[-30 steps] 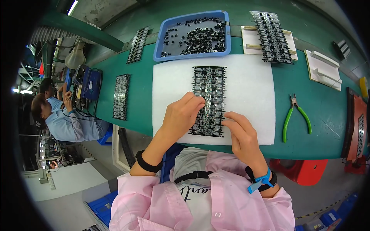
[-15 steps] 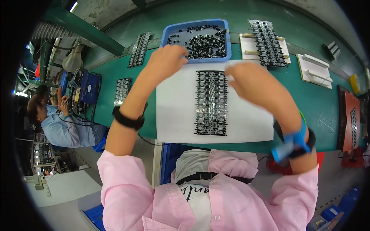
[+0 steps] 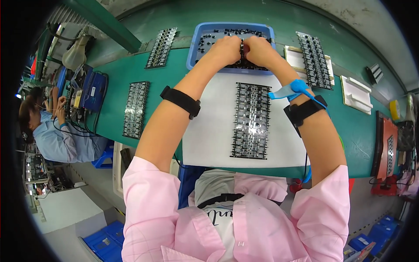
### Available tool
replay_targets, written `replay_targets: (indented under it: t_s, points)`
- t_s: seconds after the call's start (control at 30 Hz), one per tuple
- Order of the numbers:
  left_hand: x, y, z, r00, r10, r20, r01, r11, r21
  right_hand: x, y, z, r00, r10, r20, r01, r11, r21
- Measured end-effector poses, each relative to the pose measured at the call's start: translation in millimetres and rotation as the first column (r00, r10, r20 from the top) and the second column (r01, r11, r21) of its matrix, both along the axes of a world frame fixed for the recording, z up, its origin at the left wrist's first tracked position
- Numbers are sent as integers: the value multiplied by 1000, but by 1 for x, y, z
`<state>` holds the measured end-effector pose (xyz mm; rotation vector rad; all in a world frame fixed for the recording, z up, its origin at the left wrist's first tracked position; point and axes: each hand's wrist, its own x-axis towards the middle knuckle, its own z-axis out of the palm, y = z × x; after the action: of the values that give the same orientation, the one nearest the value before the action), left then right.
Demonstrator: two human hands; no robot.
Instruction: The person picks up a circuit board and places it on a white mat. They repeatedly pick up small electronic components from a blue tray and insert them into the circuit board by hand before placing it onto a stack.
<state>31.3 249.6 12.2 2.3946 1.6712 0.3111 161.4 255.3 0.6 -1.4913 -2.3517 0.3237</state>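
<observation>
Both my hands are over the blue plastic tray (image 3: 190,54) at the far side of the bench, close together. The tray holds many small black electronic components (image 3: 248,64). My left hand (image 3: 227,49) has its fingers curled down among them, and my right hand (image 3: 259,51) is bent inward beside it, thumb side toward the left one. Whatever lies between the fingertips is hidden. In front of the tray, a circuit board panel (image 3: 251,120) lies flat on a white sheet (image 3: 207,131), touched by neither hand.
Two more board panels (image 3: 136,109) (image 3: 160,48) lie to the left on the green bench. Another panel (image 3: 315,61) rests on a white rack (image 3: 297,59) at right, near an empty white holder (image 3: 355,94). Black bands circle both wrists. A co-worker (image 3: 61,135) sits far left.
Both hands have moved forward into the tray and drawn together. Before, the left was at the tray's near edge and the right above the board panel's corner. The view has shifted slightly.
</observation>
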Motion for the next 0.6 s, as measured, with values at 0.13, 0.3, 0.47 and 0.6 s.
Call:
replay_targets:
  t_s: [0.13, 0.3, 0.47, 0.6]
  points:
    - [-2, -2, 8, 999, 30, 34, -30, 999, 18, 9, 0, 12, 978, 14, -208, -31, 996, -80]
    - [-11, 1, 1, 989, -46, 144, 30, 993, 112, 12, -2, 19, 937, -23, -349, -5, 997, -80]
    - [-16, 5, -4, 959, -77, 273, 36, 987, 156, 19, -17, 30, 896, -61, -440, 54, 998, -28]
    - [-17, -5, 13, 920, 83, 382, -32, 990, -136, 33, -45, 50, 851, -120, -512, 39, 985, -166]
